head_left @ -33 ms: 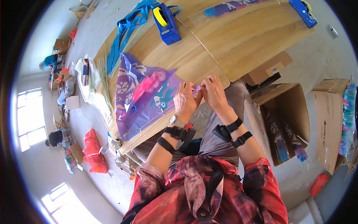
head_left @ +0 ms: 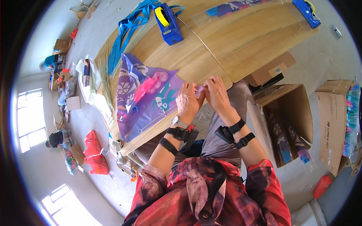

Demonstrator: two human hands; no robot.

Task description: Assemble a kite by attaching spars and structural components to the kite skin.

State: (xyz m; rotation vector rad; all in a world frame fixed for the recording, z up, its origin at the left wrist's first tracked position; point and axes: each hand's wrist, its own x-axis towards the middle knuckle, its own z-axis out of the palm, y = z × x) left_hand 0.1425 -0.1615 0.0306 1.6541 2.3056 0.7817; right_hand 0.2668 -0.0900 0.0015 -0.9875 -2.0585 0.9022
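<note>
A purple printed plastic sheet [head_left: 139, 120], roughly triangular with white flower shapes and teal figures, lies over the table's near left edge. A bundle of pink plastic [head_left: 145, 90] rests on it. My left hand [head_left: 187, 101] is at the sheet's right end, fingers pinched. My right hand [head_left: 217, 93] is closed too, its fingertips meeting the left ones. Between them shows a small, shiny purplish bit of plastic film [head_left: 198, 90]. Whether this bit belongs to the sheet is hidden by my left hand.
Tape dispensers, one blue with yellow tape [head_left: 168, 24] and another [head_left: 307, 13], stand on the wooden table [head_left: 222, 41]. Blue ribbons [head_left: 120, 45] and thin sticks [head_left: 105, 81] lie at left. An open carton [head_left: 301, 109] holding packed purple pieces stands to my right.
</note>
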